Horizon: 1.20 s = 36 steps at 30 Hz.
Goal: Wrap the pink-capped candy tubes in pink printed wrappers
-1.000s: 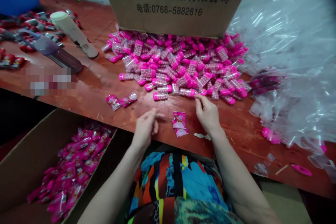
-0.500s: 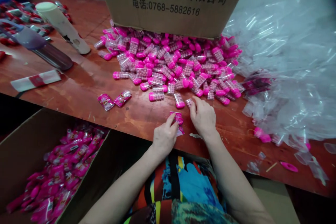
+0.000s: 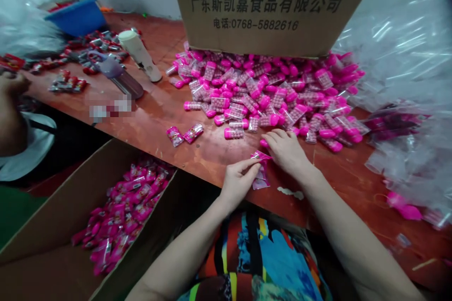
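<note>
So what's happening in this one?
A person is using both hands at a red table. The left hand pinches a pink pouch, and the right hand holds a pink-capped bottle close by. Ahead lies a pile of bottles in front of a box. Wrapped packets lie in a carton at lower left. Another person's hand shows at the left edge.

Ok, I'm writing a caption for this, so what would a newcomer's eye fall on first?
Probably the heap of pink-capped bottles at the foot of the big printed box. Next, the open carton of pink packets at lower left, below the tabletop. Near the front edge, the left hand pinches a pink wrapper.
</note>
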Each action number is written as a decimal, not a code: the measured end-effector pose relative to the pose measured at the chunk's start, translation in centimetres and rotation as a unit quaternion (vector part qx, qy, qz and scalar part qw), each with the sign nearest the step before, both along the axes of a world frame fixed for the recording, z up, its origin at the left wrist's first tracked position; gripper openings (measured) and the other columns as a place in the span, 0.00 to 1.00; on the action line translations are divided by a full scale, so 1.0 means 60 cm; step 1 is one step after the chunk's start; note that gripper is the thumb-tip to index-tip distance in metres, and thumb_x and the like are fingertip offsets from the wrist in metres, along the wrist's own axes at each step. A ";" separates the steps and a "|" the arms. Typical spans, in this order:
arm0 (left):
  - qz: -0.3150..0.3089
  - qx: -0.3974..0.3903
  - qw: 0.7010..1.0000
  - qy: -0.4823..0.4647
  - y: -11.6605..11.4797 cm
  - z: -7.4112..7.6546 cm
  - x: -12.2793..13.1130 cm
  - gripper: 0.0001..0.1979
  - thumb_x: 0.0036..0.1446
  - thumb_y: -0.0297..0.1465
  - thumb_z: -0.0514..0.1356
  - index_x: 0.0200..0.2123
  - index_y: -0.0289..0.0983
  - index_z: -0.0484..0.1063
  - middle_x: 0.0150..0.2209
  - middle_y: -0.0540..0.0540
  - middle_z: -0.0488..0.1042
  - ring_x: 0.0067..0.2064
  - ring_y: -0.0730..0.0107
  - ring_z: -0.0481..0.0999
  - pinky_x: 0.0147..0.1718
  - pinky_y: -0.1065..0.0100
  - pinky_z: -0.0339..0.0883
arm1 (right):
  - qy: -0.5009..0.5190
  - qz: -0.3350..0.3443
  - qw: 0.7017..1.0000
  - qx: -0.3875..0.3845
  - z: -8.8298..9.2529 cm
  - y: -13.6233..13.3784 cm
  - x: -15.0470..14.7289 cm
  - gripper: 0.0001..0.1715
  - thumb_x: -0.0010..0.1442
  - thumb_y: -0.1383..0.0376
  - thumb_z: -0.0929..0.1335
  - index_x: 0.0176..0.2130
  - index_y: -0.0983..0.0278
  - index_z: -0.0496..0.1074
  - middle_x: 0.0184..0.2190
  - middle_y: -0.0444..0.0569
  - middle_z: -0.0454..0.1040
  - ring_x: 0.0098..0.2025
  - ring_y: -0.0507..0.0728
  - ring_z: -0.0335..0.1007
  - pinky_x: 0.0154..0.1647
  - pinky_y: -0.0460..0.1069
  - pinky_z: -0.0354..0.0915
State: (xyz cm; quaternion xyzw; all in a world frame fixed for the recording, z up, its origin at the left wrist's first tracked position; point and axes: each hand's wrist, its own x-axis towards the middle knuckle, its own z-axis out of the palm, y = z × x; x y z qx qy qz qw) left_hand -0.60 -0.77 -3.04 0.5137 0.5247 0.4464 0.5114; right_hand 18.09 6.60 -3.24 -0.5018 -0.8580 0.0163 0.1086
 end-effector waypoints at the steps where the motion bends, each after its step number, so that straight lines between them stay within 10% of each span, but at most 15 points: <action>1: 0.018 -0.048 0.998 -0.036 0.002 0.004 0.005 0.13 0.60 0.36 0.64 0.43 0.35 0.83 0.28 0.46 0.80 0.25 0.71 0.74 0.26 0.69 0.68 | 0.070 -0.022 0.997 0.000 0.000 -0.003 0.000 0.15 0.69 0.65 0.63 0.50 0.67 0.75 0.47 0.62 0.79 0.53 0.68 0.70 0.52 0.62 0.61; 3: 0.048 -0.119 0.987 -0.094 0.007 0.013 0.013 0.16 0.56 0.37 0.67 0.44 0.33 0.83 0.22 0.49 0.76 0.18 0.76 0.65 0.19 0.71 0.60 | 0.259 -0.103 0.960 -0.017 0.001 -0.016 -0.003 0.14 0.68 0.59 0.66 0.48 0.65 0.74 0.40 0.56 0.80 0.44 0.64 0.74 0.48 0.59 0.65; 6: 0.070 -0.143 0.979 -0.131 0.013 0.025 0.024 0.17 0.54 0.37 0.68 0.45 0.34 0.83 0.21 0.50 0.74 0.18 0.78 0.61 0.18 0.71 0.55 | 0.530 -0.207 0.811 -0.138 -0.002 -0.046 -0.013 0.16 0.64 0.52 0.70 0.43 0.61 0.71 0.28 0.45 0.76 0.30 0.58 0.73 0.35 0.53 0.68; 8: 0.069 -0.131 0.982 -0.119 0.015 0.029 0.033 0.14 0.56 0.36 0.66 0.43 0.36 0.83 0.24 0.48 0.76 0.20 0.76 0.64 0.19 0.71 0.56 | 0.614 -0.224 0.724 -0.220 -0.008 -0.066 -0.020 0.19 0.59 0.50 0.73 0.41 0.60 0.71 0.25 0.41 0.73 0.25 0.55 0.69 0.29 0.51 0.67; 11: 0.067 -0.104 0.988 -0.097 0.014 0.027 0.048 0.11 0.58 0.33 0.63 0.41 0.37 0.83 0.29 0.45 0.79 0.26 0.72 0.70 0.21 0.71 0.59 | 0.655 -0.249 0.672 -0.240 -0.022 -0.087 -0.025 0.24 0.50 0.53 0.79 0.41 0.60 0.73 0.29 0.43 0.74 0.28 0.54 0.71 0.31 0.50 0.70; 17: 0.027 -0.182 0.966 -0.180 0.020 0.026 0.048 0.24 0.53 0.34 0.67 0.53 0.37 0.70 0.23 0.56 0.73 0.14 0.80 0.60 0.15 0.73 0.52 | 0.659 -0.262 0.681 -0.180 -0.018 -0.097 -0.014 0.21 0.49 0.59 0.80 0.40 0.60 0.73 0.33 0.42 0.74 0.32 0.53 0.71 0.36 0.49 0.70; 23: -0.051 -0.215 0.955 -0.198 0.034 0.022 0.031 0.18 0.50 0.41 0.70 0.24 0.33 0.72 0.13 0.56 0.61 0.14 0.83 0.54 0.17 0.74 0.45 | 0.657 -0.251 0.671 -0.236 0.000 -0.097 -0.023 0.27 0.49 0.56 0.79 0.46 0.59 0.71 0.36 0.43 0.77 0.35 0.56 0.75 0.40 0.52 0.73; 29: 0.008 -0.260 0.943 -0.208 0.027 0.014 0.044 0.22 0.44 0.43 0.74 0.19 0.36 0.68 0.11 0.54 0.62 0.14 0.81 0.56 0.18 0.72 0.47 | 0.671 -0.288 0.651 -0.208 -0.015 -0.106 -0.039 0.30 0.49 0.56 0.78 0.49 0.59 0.70 0.33 0.41 0.74 0.33 0.54 0.72 0.39 0.51 0.71; 36: -0.123 -0.267 0.947 -0.131 0.038 0.032 0.011 0.20 0.51 0.45 0.70 0.22 0.35 0.75 0.12 0.53 0.61 0.15 0.80 0.54 0.18 0.71 0.38 | 0.626 -0.205 0.687 -0.306 0.002 -0.107 -0.002 0.29 0.52 0.57 0.77 0.51 0.57 0.68 0.31 0.39 0.70 0.28 0.52 0.67 0.30 0.48 0.66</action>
